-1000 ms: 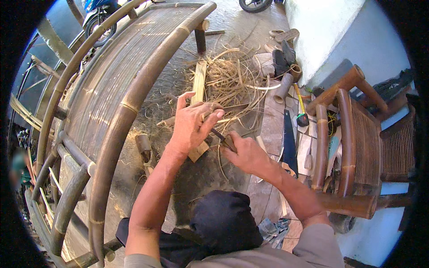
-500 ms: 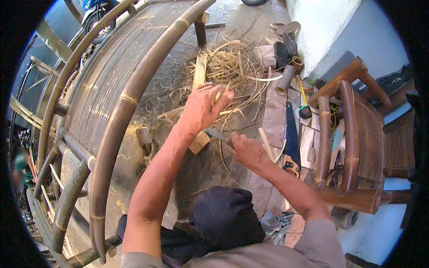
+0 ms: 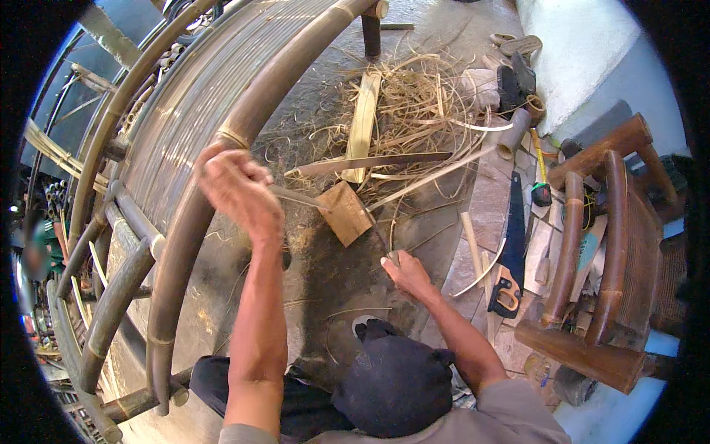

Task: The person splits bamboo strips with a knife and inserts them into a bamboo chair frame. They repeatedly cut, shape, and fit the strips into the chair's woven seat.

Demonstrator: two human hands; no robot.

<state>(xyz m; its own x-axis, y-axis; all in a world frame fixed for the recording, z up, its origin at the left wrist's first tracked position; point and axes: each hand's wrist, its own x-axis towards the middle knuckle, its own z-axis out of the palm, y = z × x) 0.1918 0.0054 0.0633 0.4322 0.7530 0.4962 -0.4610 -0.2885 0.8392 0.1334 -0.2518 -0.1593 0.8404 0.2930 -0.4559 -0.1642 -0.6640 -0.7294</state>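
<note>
My left hand [image 3: 240,189], blurred by motion, is closed around a thin bamboo strip [image 3: 297,197]. The strip's far end reaches the top of a small wooden block [image 3: 345,214]. My right hand [image 3: 410,274] grips a knife, its narrow dark blade [image 3: 379,235] pointing up and left beside the block's right edge. The knife's handle is mostly hidden in my fist. A pale strip [image 3: 436,176] slants from near the block toward the right. Behind the block, a long dark blade with a light handle [image 3: 318,168] lies across a pale wooden slat [image 3: 364,122].
A heap of shavings [image 3: 414,96] spreads beyond the slat. A bamboo bench [image 3: 244,111] stands close on my left. To the right are a handsaw [image 3: 512,244], a tape measure [image 3: 542,194], a bamboo tube [image 3: 514,133] and a bamboo chair [image 3: 614,244].
My left hand has swung left and nearer, away from the slat, with the strip. My right hand has come slightly nearer with the knife. The whole view has shifted, so the surroundings sit further right.
</note>
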